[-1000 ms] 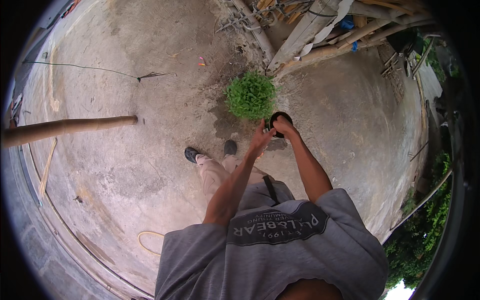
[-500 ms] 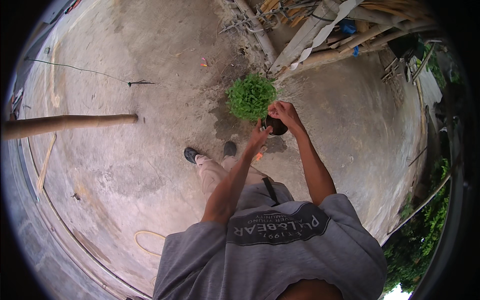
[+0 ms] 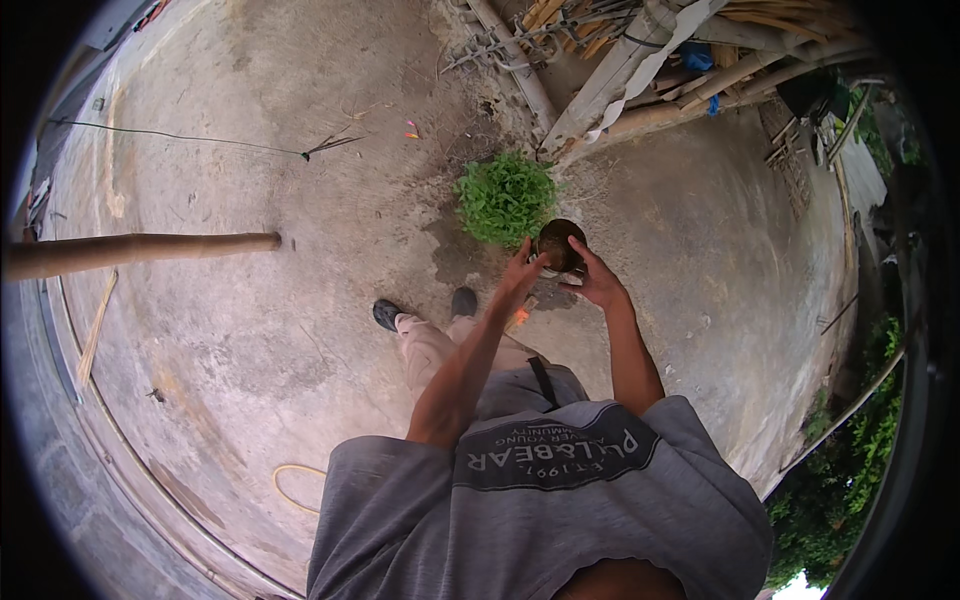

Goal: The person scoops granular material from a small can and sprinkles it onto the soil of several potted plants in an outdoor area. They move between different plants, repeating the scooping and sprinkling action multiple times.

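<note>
Pot (image 3: 556, 236), round and dark, is just beside the green plant (image 3: 505, 197), on its right side and a little nearer to the person. From where I stand, the important relation is this one: the pot is between the two hands, with its wide mouth turned upward, and some brown matter shows inside. Because the mouth is round, I find no long axis to follow. Both hands are close to it, but the left hand (image 3: 520, 270) is the nearer one to the plant, while the right hand (image 3: 600, 283) is on the far side of the pot from the leaves.

The grip of the left hand appears narrow, holding the pot at its near left edge, with the thumb toward the rim. The grip of the right hand is wide: the fingers are spread, and one finger seems to rest over the right edge (how firmly it presses, I cannot tell). Both forearms reach forward from the body toward the plant and come together there, the right wrist bent inward.

Nearer to the person than the plant, a small orange piece (image 3: 521, 316) lies on the concrete floor (image 3: 270, 360). Well to the left of the plant is a bamboo pole (image 3: 145, 255).
</note>
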Demonstrator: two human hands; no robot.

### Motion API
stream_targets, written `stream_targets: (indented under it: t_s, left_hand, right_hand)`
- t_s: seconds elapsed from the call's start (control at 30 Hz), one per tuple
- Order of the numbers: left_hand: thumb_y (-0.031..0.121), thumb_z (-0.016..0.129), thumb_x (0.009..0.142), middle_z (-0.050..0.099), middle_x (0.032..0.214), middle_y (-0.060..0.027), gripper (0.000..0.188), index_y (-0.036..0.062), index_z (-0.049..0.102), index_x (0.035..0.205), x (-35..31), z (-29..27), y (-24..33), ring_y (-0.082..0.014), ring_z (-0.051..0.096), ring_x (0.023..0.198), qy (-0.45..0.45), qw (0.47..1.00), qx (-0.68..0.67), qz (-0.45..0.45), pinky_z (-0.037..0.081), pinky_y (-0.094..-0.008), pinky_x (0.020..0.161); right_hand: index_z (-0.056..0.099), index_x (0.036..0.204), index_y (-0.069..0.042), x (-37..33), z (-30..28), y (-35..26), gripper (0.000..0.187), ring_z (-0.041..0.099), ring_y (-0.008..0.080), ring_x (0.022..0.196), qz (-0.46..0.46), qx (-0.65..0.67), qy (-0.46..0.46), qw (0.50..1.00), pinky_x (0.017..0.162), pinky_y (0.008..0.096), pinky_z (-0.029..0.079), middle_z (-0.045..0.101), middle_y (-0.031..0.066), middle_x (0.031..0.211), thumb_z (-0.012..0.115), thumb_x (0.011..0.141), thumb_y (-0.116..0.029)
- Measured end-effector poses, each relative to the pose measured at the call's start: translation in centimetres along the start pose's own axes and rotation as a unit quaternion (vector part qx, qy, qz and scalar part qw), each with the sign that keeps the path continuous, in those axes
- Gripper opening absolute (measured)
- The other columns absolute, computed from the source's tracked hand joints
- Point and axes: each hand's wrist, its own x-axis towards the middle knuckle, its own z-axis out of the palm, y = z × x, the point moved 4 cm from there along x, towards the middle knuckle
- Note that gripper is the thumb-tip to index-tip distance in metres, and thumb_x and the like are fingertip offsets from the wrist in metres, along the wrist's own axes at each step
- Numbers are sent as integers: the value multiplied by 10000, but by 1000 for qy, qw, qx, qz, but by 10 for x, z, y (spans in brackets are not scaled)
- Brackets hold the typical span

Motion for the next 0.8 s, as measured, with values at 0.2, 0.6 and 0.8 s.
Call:
stream_targets:
  t_s: [0.2, 0.6, 0.8]
  left_hand:
    - [356, 581, 907, 448, 1313, -109, 870, 73, 35, 1523, -10, 15, 11, -202, 447, 1187, -10, 998, 6, -69, 345, -367, 1025]
    - [347, 622, 867, 429, 1360, -165, 899, 3, 90, 1505, -19, 18, 18, -211, 512, 1066, 33, 994, 106, 13, 414, -317, 903]
    - [334, 641, 834, 554, 1248, -139, 902, -3, 137, 1502, -29, 17, 23, -173, 535, 1001, 49, 993, 103, 9, 428, -274, 853]
  right_hand:
    - [468, 1325, -135, -3, -21, 3, 704, 491, 284, 1133, -91, -66, 142, 983, 945, 458, 441, 472, 110, 1310, 710, 788, -520]
    - [645, 918, 59, 85, 9, 8, 256, 645, 321, 779, -128, -482, 51, 865, 681, 426, 469, 628, 233, 805, 535, 851, -162]
    - [607, 854, 32, 116, 14, 27, 224, 566, 265, 678, -42, -421, 100, 901, 590, 405, 440, 578, 156, 757, 497, 871, -162]
